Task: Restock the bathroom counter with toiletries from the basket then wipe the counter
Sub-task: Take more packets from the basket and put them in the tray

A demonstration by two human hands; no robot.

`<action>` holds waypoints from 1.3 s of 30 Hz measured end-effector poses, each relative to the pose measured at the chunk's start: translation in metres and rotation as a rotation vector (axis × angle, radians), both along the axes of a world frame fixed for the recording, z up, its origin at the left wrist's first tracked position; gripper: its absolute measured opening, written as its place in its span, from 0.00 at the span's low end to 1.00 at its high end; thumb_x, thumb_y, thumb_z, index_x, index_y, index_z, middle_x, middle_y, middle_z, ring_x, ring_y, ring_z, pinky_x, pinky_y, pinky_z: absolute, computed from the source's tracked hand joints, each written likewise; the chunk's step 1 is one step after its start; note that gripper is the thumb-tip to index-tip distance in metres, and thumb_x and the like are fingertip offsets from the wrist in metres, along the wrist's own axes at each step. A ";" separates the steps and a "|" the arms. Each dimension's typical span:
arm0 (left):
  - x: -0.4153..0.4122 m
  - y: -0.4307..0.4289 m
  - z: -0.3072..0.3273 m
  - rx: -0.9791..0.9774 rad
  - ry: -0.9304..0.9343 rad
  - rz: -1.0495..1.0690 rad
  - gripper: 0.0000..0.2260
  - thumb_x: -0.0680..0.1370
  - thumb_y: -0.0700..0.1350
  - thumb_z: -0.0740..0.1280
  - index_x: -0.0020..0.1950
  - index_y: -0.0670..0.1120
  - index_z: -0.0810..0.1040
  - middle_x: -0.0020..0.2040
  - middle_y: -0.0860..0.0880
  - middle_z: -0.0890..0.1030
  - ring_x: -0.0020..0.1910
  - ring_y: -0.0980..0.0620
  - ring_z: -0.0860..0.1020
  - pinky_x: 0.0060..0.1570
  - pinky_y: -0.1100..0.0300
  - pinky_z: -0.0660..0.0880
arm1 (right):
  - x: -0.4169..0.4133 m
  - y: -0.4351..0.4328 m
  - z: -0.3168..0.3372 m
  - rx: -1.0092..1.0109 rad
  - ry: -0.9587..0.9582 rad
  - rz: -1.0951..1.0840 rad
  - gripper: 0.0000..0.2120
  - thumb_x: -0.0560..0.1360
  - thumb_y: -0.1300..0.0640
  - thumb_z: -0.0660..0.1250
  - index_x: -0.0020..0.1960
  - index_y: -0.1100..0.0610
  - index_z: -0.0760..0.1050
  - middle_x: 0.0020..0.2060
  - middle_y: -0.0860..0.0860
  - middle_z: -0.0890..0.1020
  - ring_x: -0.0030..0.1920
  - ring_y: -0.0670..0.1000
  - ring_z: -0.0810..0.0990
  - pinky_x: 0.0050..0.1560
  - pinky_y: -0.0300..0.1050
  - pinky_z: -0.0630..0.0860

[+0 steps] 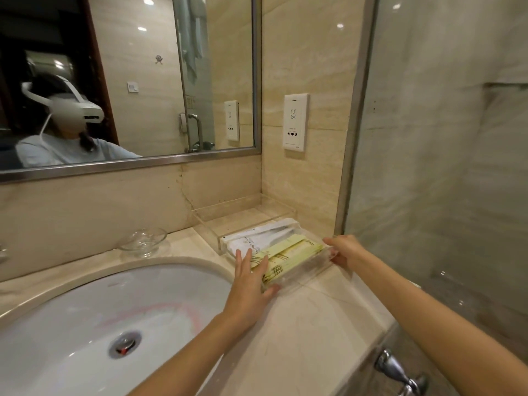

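Counter tray: left hand flat on packets; right hand, half-hidden, seemingly grips it.

Hotel-style bathroom: sink, mirror, marble counter, shaver socket.

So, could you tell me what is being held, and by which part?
The right hand grips the clear tray by its right end; the left hand only rests flat on the yellow packets in it.

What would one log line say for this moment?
left hand flat on packets | right hand grips clear tray end | tray on counter beside sink
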State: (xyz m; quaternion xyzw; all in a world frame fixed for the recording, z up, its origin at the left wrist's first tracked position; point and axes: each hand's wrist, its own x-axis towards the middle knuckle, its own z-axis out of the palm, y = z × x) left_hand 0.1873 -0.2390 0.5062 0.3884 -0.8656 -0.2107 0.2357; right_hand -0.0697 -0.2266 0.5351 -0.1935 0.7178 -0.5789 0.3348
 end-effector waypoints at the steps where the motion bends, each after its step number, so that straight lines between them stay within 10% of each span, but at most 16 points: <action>1: 0.000 -0.001 -0.001 -0.012 -0.001 0.006 0.29 0.79 0.55 0.61 0.77 0.53 0.54 0.78 0.50 0.39 0.75 0.49 0.31 0.75 0.52 0.44 | 0.001 -0.003 0.001 -0.015 -0.016 0.001 0.25 0.73 0.64 0.70 0.67 0.64 0.66 0.40 0.58 0.74 0.33 0.52 0.73 0.33 0.46 0.76; 6: -0.004 -0.005 -0.002 -0.063 -0.063 0.009 0.28 0.80 0.55 0.58 0.77 0.53 0.52 0.77 0.50 0.36 0.73 0.46 0.28 0.74 0.51 0.44 | 0.005 -0.021 -0.001 -0.092 -0.085 -0.063 0.26 0.73 0.71 0.66 0.68 0.62 0.62 0.39 0.56 0.72 0.13 0.44 0.69 0.17 0.35 0.69; 15: -0.005 -0.007 -0.003 -0.117 -0.074 -0.029 0.27 0.81 0.52 0.57 0.78 0.48 0.52 0.77 0.50 0.36 0.73 0.47 0.28 0.75 0.51 0.42 | 0.003 -0.020 -0.005 -0.272 -0.215 -0.139 0.19 0.71 0.78 0.60 0.56 0.60 0.66 0.33 0.57 0.71 0.13 0.44 0.66 0.16 0.32 0.65; 27: -0.001 -0.037 0.008 -0.085 -0.057 -0.099 0.24 0.81 0.48 0.59 0.76 0.48 0.58 0.78 0.48 0.43 0.76 0.49 0.35 0.74 0.55 0.42 | 0.009 -0.027 0.002 -0.259 -0.256 -0.208 0.25 0.73 0.77 0.59 0.68 0.64 0.65 0.39 0.62 0.75 0.11 0.44 0.63 0.16 0.32 0.67; 33: -0.002 -0.032 0.006 -0.143 -0.019 -0.067 0.21 0.81 0.46 0.59 0.74 0.46 0.63 0.79 0.49 0.48 0.77 0.49 0.39 0.76 0.55 0.43 | 0.014 -0.020 0.006 -0.249 -0.226 -0.196 0.27 0.71 0.77 0.63 0.68 0.63 0.66 0.48 0.62 0.75 0.22 0.51 0.73 0.18 0.35 0.73; 39: -0.002 -0.024 -0.008 -0.217 0.046 -0.029 0.22 0.81 0.42 0.58 0.75 0.45 0.60 0.77 0.52 0.56 0.77 0.51 0.42 0.72 0.59 0.36 | 0.018 -0.017 0.006 -0.251 -0.237 -0.180 0.25 0.73 0.76 0.62 0.68 0.62 0.66 0.36 0.57 0.75 0.32 0.53 0.73 0.18 0.34 0.71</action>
